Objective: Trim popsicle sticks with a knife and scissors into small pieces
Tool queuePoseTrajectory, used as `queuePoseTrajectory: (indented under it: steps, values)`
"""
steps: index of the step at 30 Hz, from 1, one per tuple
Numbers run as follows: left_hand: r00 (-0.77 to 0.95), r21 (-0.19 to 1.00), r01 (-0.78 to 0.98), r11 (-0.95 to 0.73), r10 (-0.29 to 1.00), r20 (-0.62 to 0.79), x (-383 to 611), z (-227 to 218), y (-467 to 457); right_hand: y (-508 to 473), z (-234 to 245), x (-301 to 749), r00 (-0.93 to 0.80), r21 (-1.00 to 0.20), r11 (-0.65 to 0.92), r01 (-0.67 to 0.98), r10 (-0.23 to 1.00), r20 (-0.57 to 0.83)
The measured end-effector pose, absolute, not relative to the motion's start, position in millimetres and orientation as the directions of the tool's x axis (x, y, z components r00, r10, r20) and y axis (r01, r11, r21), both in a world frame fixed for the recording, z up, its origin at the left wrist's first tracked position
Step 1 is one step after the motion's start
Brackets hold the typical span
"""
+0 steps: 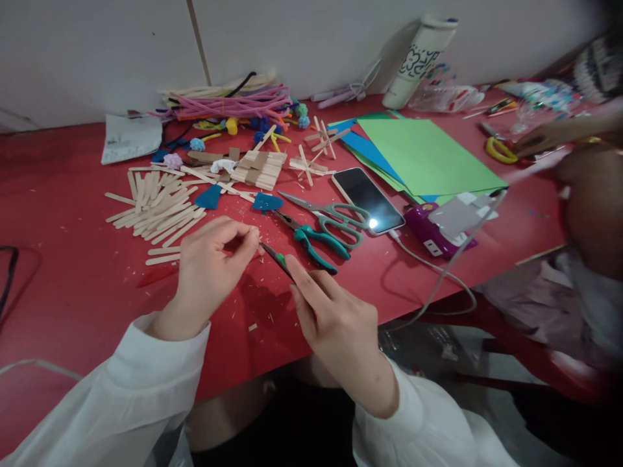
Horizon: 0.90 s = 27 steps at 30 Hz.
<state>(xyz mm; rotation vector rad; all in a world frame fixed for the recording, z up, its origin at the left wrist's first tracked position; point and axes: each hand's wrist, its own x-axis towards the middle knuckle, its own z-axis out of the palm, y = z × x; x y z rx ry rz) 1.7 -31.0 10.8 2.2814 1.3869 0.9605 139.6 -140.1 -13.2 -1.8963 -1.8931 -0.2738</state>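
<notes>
My left hand (211, 266) is pinched shut over the red table (73, 285), its fingertips closed on a small piece that I cannot make out. My right hand (331, 318) is closed on a thin dark knife (277, 258) with a green mark, its index finger lying along the handle. The knife's tip points at my left fingertips. Small wood chips lie scattered on the table below both hands. Just beyond the knife lie teal-handled pliers (311, 240) and grey-green scissors (335, 217).
Loose craft sticks (156, 207) lie at left, a glued stick panel (257, 168) and pipe cleaners (233, 104) behind. A phone (367, 198) on a cable, coloured paper sheets (423, 155) and a white bottle (418, 61) sit right. Another person's hand (545, 136) reaches in at far right.
</notes>
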Motion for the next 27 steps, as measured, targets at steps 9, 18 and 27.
queuePoseTrajectory:
  steps: [9, 18, 27]
  values:
    - [0.302, 0.575, 0.664, -0.478, 0.875, 0.379, 3.8, 14.2, -32.5, -135.7, -11.8, 142.1, 0.100, -0.491, 0.080, 0.867, 0.939, 0.330]
    - [0.337, 0.579, 0.651, -0.490, 0.871, 0.358, 0.8, 15.5, -29.9, -137.1, -11.5, 143.8, 0.117, -0.481, 0.083, 0.873, 0.921, 0.371]
    - [0.326, 0.568, 0.640, -0.517, 0.853, 0.408, 1.4, 12.6, -29.4, -137.6, -13.1, 141.4, 0.033, -0.202, 0.076, 0.976, 0.873, 0.486]
